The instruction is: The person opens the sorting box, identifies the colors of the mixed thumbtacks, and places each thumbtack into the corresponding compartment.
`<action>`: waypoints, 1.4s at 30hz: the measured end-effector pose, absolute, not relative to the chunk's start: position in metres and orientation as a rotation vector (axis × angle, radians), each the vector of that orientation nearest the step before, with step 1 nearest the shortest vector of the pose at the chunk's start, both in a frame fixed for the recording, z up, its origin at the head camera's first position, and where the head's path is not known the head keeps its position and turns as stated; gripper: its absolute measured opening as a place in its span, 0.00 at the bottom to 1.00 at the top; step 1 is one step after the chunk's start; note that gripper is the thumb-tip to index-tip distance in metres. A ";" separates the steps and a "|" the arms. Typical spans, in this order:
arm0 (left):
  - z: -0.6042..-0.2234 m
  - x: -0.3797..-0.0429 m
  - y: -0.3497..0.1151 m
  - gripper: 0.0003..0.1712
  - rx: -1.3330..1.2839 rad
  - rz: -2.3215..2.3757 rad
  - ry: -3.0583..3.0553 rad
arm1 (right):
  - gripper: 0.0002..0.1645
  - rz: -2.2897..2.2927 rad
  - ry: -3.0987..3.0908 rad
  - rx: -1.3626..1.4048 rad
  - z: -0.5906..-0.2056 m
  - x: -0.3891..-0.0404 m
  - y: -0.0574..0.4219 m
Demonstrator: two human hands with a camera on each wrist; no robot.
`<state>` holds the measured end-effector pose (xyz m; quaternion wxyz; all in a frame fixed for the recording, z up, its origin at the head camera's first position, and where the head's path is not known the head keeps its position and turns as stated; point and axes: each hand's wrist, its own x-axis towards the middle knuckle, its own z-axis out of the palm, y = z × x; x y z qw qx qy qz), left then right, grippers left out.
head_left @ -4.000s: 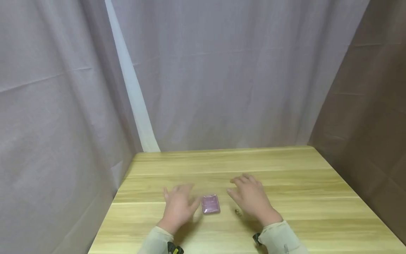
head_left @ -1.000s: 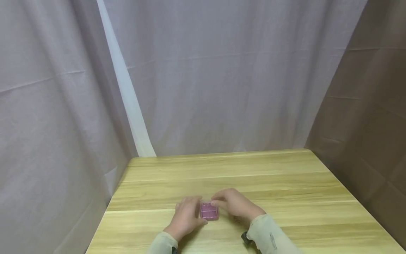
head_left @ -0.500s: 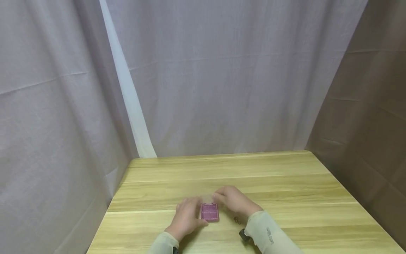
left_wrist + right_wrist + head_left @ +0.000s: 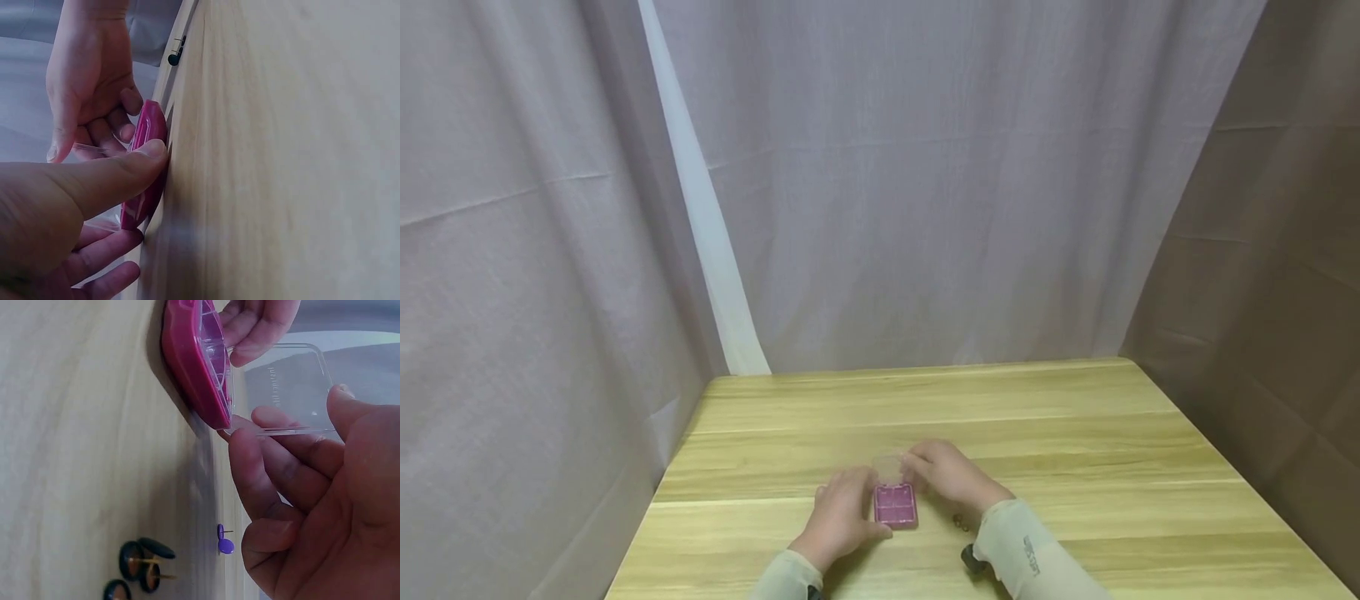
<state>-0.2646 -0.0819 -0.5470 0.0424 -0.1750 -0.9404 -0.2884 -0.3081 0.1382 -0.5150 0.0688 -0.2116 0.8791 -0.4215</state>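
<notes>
A small pink compartment box [image 4: 895,506] lies on the table, its clear hinged lid [image 4: 294,387] raised upright at the far edge. My left hand [image 4: 840,518] grips the box along its left side, the thumb on the near edge and fingers behind. With thumb and fingers, my right hand [image 4: 951,475] holds the clear lid at the far right corner. The box's divided inside faces up in the head view. In the right wrist view the lid stands at about a right angle to the pink base [image 4: 194,369].
Several dark green thumbtacks [image 4: 140,565] and a couple of purple thumbtacks [image 4: 225,545] lie on the wooden table [image 4: 1075,450], right of the box and close to my right wrist. Grey curtains [image 4: 925,208] hang behind the table and at both sides.
Four seconds ago both hands were apart from the closed box. Since then they have come to it, and my right hand has swung the clear lid up and back.
</notes>
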 end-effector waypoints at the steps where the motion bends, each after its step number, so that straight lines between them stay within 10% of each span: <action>1: -0.547 -0.264 -0.082 0.38 -0.535 -0.879 -2.879 | 0.25 -1.270 2.651 -0.633 -0.516 -0.307 0.138; 16: -0.549 -0.262 -0.080 0.37 -0.509 -0.831 -2.896 | 0.26 -1.292 2.758 -0.528 -0.516 -0.304 0.151; 27: -0.540 -0.255 -0.096 0.52 -0.498 -0.895 -2.844 | 0.07 -1.169 2.928 -0.541 -0.503 -0.292 0.195; 42: -0.529 -0.238 -0.156 0.22 -0.364 -0.747 -2.719 | 0.02 -0.908 2.921 -0.651 -0.521 -0.259 0.219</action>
